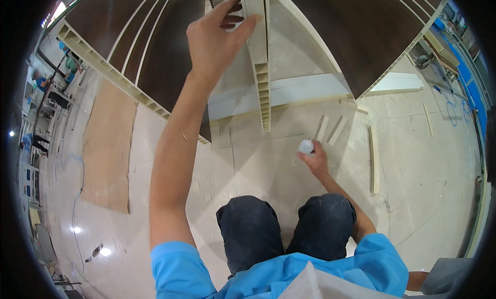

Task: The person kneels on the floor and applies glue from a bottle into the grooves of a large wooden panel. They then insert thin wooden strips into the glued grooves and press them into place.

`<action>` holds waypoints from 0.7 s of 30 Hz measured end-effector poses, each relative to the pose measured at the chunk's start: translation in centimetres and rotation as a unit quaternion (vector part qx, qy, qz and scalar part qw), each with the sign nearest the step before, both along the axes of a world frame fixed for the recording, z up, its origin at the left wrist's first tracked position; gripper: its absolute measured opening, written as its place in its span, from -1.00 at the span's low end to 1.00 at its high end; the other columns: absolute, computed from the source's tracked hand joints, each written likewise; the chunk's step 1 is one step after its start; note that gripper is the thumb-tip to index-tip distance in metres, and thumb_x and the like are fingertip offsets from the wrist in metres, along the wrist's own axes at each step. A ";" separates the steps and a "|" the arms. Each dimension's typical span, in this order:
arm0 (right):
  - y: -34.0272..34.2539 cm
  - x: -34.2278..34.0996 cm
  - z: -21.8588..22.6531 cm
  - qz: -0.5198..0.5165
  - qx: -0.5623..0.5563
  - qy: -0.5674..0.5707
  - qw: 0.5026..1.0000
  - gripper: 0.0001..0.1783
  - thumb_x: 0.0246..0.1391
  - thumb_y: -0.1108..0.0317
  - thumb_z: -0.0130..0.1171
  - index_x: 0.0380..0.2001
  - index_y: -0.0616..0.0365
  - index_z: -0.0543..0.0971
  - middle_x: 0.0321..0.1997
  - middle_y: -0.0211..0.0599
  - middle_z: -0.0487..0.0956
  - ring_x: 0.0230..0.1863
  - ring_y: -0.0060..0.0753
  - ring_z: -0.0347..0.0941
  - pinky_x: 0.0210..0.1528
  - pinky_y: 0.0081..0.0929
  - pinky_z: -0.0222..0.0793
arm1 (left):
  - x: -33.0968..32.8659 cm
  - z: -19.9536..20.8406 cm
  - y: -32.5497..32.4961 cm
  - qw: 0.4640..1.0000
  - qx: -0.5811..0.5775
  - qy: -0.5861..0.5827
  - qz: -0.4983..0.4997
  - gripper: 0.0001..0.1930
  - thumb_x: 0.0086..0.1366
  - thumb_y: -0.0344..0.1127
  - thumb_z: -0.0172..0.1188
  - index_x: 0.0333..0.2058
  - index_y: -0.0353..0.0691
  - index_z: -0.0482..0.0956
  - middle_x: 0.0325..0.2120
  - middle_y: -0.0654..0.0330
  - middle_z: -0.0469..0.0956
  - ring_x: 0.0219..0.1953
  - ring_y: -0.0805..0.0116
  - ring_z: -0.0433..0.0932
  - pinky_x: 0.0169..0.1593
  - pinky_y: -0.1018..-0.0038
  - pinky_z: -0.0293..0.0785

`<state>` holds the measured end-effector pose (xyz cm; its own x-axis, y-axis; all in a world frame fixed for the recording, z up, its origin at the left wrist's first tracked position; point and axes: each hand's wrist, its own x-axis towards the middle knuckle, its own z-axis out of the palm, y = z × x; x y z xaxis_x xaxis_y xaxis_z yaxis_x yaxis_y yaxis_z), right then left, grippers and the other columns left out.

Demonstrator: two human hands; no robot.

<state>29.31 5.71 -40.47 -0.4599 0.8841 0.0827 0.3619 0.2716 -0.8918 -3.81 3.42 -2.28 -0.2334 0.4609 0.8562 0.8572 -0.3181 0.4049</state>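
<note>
At the top middle my left hand [219, 34] reaches up and grips the edge of an upright cream hollow-core panel [262, 87], thumb on its near face and fingers on its left side. The panel's end shows a row of small open cells. Lower down, my right hand [316, 159] is closed round a white, bottle-like plastic thing [306, 146] seen end-on. Its lower part is hidden in my palm. It is low, near the floor, just left of two short pale wooden strips [338, 130].
Dark brown panels with white curved lines stand at the left [160, 51] and right [356, 30]. Behind lies a long white board [299, 89]. A longer pale strip [373, 159] is on the right floor, a brown sheet [108, 144] on the left. People work at far left.
</note>
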 end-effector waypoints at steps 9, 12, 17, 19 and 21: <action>5.8 -3.2 33.4 0.027 0.427 0.122 0.896 -0.29 0.09 0.24 0.66 0.27 0.19 0.61 0.08 -0.14 0.70 0.08 -0.20 0.67 0.13 -0.26 0.60 | 0.3 -0.3 0.2 0.996 0.005 -0.087 -0.034 -0.44 0.21 -0.18 0.59 0.14 -0.32 0.76 -0.10 0.04 0.85 -0.09 0.28 0.85 0.03 0.39 0.73; 6.4 -2.6 40.7 0.005 0.528 0.063 0.847 -0.30 0.09 0.12 0.66 0.24 0.13 0.65 0.07 -0.11 0.74 0.03 -0.13 0.73 0.07 -0.23 0.65 | 0.2 -0.6 0.4 0.993 0.014 -0.102 -0.050 -0.44 0.21 -0.20 0.60 0.14 -0.35 0.75 -0.08 0.05 0.84 -0.08 0.29 0.84 0.04 0.38 0.72; 6.1 -2.6 45.4 -0.014 0.482 0.008 0.876 -0.29 0.13 -0.10 0.61 0.24 0.02 0.68 0.12 -0.16 0.76 0.05 -0.14 0.74 0.10 -0.20 0.67 | 0.7 -0.4 0.5 0.988 0.018 -0.131 -0.080 -0.49 0.27 -0.35 0.61 0.12 -0.51 0.70 -0.06 0.00 0.80 -0.07 0.38 0.79 0.00 0.44 0.76; 6.1 -2.9 46.1 0.013 0.509 0.014 0.861 -0.27 0.13 -0.13 0.60 0.25 0.00 0.68 0.13 -0.16 0.76 0.05 -0.14 0.74 0.10 -0.19 0.68 | 0.9 0.0 0.4 0.981 0.012 -0.158 -0.108 -0.33 0.25 -0.37 0.62 0.27 -0.52 0.56 -0.04 -0.03 0.79 -0.08 0.37 0.79 -0.02 0.45 0.75; 6.1 -3.0 46.4 0.023 0.513 0.009 0.858 -0.27 0.13 -0.14 0.60 0.26 -0.01 0.68 0.14 -0.16 0.76 0.04 -0.14 0.74 0.10 -0.18 0.68 | 1.1 0.4 0.0 0.975 0.004 -0.191 -0.112 -0.14 0.22 -0.39 0.63 0.41 -0.51 0.37 -0.02 -0.06 0.78 -0.09 0.35 0.80 -0.03 0.46 0.75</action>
